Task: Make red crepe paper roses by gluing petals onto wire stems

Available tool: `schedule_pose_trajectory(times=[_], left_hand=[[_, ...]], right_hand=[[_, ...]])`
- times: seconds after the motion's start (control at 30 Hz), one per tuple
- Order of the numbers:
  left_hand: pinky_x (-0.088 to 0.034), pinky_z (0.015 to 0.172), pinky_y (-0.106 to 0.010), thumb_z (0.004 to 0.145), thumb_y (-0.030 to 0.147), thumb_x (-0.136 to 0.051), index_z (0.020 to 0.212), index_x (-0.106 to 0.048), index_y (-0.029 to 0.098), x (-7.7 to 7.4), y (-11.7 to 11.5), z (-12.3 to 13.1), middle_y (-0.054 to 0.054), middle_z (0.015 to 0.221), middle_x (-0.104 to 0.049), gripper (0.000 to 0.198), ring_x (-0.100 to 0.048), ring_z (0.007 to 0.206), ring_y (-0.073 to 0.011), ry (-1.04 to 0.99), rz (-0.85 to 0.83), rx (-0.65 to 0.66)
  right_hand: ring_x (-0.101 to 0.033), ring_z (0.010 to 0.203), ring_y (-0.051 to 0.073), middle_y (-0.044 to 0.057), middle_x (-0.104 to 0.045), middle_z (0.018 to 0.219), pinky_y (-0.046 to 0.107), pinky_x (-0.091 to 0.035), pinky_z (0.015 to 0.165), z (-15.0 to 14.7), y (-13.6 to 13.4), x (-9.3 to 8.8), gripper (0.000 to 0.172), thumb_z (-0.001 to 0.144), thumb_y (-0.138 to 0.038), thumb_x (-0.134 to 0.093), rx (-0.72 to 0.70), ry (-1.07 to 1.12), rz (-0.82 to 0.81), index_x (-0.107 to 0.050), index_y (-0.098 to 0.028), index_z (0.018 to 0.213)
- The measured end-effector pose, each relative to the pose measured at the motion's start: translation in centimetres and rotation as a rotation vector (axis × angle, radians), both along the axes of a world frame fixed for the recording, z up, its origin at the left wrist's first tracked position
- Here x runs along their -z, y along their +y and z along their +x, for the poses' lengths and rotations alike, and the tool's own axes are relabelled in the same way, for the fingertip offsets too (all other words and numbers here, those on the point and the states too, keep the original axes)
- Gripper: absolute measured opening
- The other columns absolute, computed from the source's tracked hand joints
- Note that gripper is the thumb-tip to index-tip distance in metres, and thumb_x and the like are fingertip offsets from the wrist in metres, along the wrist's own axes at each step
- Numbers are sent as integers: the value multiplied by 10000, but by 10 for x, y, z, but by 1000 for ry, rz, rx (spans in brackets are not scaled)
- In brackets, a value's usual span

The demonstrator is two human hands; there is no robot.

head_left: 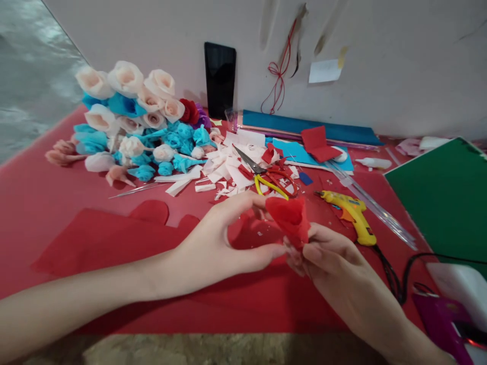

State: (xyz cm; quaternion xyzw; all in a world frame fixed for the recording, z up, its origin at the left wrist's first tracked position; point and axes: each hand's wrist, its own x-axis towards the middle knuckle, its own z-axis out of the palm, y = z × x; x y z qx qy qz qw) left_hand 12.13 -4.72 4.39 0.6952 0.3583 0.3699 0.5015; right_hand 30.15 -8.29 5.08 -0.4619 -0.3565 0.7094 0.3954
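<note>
A red paper flower (pixel 291 218), rolled into a cone with a flared rim, is pinched near its base by my right hand (pixel 338 268). My left hand (pixel 220 238) curves around the flower's left side, thumb and fingers wide apart. Its fingertips are close to the rim and its thumb tip lies near the base; I cannot tell if they touch the paper. Under and beyond my left wrist lies a flat red paper sheet (pixel 99 238), with a rounded red petal piece (pixel 152 210) at its upper edge.
Finished white and blue paper flowers (pixel 129 126) pile up at the back left. Scissors (pixel 262 175) lie on paper scraps (pixel 228 167). To the right are a yellow glue gun (pixel 352 213), a green board (pixel 441 197) and clear sticks (pixel 375 208). A phone (pixel 220 78) leans on the wall.
</note>
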Motion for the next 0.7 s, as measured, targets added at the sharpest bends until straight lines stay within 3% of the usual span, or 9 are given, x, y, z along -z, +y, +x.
schedule_pose_trajectory(times=[0.17, 0.7], left_hand=[[-451, 814, -211, 770, 224, -596, 901, -582, 190, -2, -3, 1, 17, 915, -618, 136, -570, 872, -115, -2, -48, 25], [-460, 776, -277, 757, 228, -590, 785, -583, 140, -1, -2, 2, -30, 838, -624, 93, -564, 830, -155, 44, -43, 17]], right_hand=[[-466, 571, 44, -39, -511, 604, 166, -363, 571, -7, -2, 7, 141, 753, -291, -644, -7, 80, -20, -565, -176, 733], [-575, 638, 60, -32, -591, 714, 156, -470, 612, -14, -5, 13, 90, 815, -193, -560, -53, 174, 47, -622, -199, 750]])
